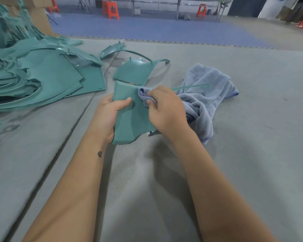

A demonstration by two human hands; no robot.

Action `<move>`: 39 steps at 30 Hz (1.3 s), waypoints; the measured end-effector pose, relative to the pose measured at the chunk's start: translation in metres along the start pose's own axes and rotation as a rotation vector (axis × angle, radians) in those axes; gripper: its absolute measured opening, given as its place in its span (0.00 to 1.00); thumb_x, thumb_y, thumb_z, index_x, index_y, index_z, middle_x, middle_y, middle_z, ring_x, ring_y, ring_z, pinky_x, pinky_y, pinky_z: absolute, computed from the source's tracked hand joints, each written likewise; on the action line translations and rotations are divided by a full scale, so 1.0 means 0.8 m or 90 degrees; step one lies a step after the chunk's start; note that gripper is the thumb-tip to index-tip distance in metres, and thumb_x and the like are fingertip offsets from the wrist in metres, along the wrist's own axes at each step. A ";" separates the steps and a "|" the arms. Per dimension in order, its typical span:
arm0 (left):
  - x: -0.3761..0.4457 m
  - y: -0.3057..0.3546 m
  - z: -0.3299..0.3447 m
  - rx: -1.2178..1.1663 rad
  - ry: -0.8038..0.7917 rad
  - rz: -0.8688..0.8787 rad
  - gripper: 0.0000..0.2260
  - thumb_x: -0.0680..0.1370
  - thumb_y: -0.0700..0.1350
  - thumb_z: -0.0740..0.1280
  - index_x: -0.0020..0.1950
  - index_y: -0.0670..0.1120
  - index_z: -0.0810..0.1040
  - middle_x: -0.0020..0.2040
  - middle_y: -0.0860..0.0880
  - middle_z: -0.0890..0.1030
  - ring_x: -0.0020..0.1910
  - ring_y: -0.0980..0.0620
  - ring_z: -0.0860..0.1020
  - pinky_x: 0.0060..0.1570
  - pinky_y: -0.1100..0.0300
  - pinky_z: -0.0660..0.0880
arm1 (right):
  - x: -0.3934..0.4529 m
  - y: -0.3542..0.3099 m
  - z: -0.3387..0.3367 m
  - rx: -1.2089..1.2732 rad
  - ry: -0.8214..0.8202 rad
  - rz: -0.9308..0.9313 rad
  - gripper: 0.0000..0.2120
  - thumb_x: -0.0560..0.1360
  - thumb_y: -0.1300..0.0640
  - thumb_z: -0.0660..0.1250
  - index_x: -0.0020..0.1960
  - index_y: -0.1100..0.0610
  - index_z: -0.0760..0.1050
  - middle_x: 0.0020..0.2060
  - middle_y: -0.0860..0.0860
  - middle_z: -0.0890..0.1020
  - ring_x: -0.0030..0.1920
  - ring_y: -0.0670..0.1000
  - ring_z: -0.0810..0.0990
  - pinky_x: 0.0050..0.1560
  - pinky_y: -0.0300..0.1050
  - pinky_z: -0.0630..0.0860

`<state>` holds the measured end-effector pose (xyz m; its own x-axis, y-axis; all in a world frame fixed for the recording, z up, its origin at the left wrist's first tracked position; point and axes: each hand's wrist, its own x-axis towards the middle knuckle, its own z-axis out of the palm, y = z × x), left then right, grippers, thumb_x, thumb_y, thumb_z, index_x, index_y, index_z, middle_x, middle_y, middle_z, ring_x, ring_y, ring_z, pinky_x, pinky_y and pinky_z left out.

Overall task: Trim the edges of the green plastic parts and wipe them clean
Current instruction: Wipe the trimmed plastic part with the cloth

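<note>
1. The left hand (110, 112) gripped the green part (129, 119) by its left edge, raised above the grey mat (147, 189).
2. The right hand (166, 110) pinched the cloth (206, 95) against the part's upper face.
3. Good wiping likely needed firm, overlapping strokes out to every edge.

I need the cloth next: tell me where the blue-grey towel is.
In the head view, the blue-grey towel lies right of centre on the grey mat; the right hand presses one bunched corner onto the green part held by the left hand.
</note>
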<state>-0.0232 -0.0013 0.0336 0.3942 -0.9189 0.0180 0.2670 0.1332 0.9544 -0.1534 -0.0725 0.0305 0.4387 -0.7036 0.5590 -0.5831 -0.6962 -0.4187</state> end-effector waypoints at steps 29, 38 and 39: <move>0.005 -0.015 0.022 -0.274 -0.031 -0.101 0.21 0.82 0.56 0.55 0.73 0.50 0.69 0.63 0.44 0.79 0.60 0.44 0.79 0.54 0.50 0.79 | -0.010 0.008 0.015 -0.011 0.012 0.078 0.10 0.79 0.58 0.62 0.55 0.63 0.75 0.52 0.58 0.75 0.52 0.58 0.74 0.52 0.50 0.68; 0.005 -0.020 0.031 -0.306 -0.061 -0.042 0.23 0.83 0.53 0.53 0.74 0.43 0.66 0.65 0.41 0.77 0.63 0.43 0.77 0.60 0.51 0.77 | -0.013 -0.002 0.009 0.082 -0.083 0.026 0.05 0.74 0.62 0.64 0.44 0.57 0.68 0.38 0.51 0.74 0.40 0.56 0.71 0.39 0.48 0.63; 0.005 -0.020 0.030 -0.312 -0.050 -0.043 0.23 0.83 0.54 0.53 0.73 0.42 0.68 0.64 0.41 0.78 0.62 0.43 0.78 0.60 0.51 0.77 | -0.012 -0.005 0.008 0.103 -0.096 0.003 0.08 0.73 0.63 0.65 0.41 0.55 0.66 0.33 0.48 0.71 0.37 0.55 0.69 0.37 0.47 0.62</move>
<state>-0.0475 -0.0159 0.0254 0.2995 -0.9541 0.0021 0.6784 0.2145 0.7027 -0.1511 -0.0639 0.0220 0.5408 -0.7113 0.4489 -0.4727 -0.6985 -0.5373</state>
